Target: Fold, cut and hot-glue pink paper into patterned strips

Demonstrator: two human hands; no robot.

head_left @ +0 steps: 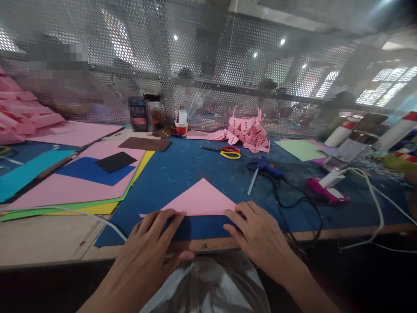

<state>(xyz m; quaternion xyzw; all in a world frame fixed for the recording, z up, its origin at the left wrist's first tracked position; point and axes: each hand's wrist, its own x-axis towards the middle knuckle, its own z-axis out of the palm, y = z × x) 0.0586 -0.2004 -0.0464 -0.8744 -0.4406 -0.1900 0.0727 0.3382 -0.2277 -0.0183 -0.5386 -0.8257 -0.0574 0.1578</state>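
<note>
A pink sheet of paper [202, 199] lies folded into a triangle on the blue table mat, its point facing away from me and its long folded edge towards me. My left hand [153, 237] rests its fingertips on the left part of that edge, thumb held apart nearer to me. On the right end of the edge lie the fingers of my right hand [257, 226], its thumb also spread away. Both hands are open and press on the paper from above; the fingers hide its two side corners in part.
Scissors [230, 152] with red and yellow handles lie beyond the paper. A blue glue gun [269, 167] with a black cord is to the right, near a magenta device [327, 191]. Coloured sheets [81, 191] are stacked left; cut pink strips [249, 130] pile up behind.
</note>
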